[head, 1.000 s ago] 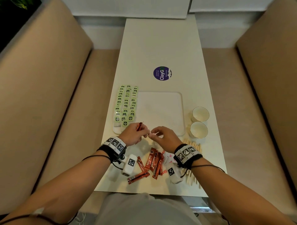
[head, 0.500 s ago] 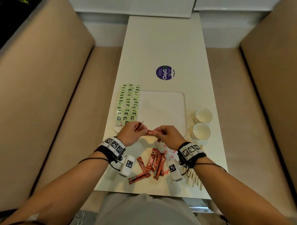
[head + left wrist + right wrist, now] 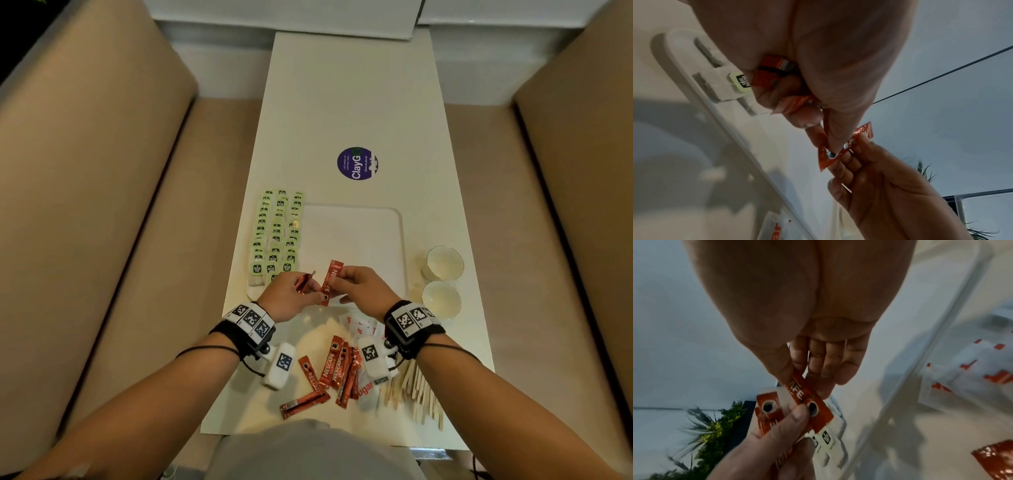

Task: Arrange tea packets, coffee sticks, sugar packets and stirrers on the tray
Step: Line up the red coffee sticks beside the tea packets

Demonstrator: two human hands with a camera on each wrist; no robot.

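A white tray [image 3: 356,240] lies mid-table with rows of green tea packets [image 3: 277,233] along its left side. Above its near edge my left hand [image 3: 306,293] grips a small bundle of red coffee sticks [image 3: 303,282]. My right hand [image 3: 342,281] pinches the middle of another coffee stick [image 3: 331,279], which stands nearly upright. The left thumb [image 3: 795,417] presses that coffee stick's [image 3: 805,395] lower end. In the left wrist view the shared coffee stick [image 3: 846,146] bridges both hands. Loose coffee sticks [image 3: 337,368], sugar packets [image 3: 359,325] and wooden stirrers [image 3: 418,387] lie near me.
Two white cups [image 3: 443,262] [image 3: 440,299] stand right of the tray. A purple round sticker [image 3: 358,163] sits beyond it. Beige bench seats flank the narrow table [image 3: 342,102]. The tray's middle and right part is bare.
The right hand brought one coffee stick across to the left hand. That stick lay crosswise between the hands half a second ago and now points away from me, nearly upright.
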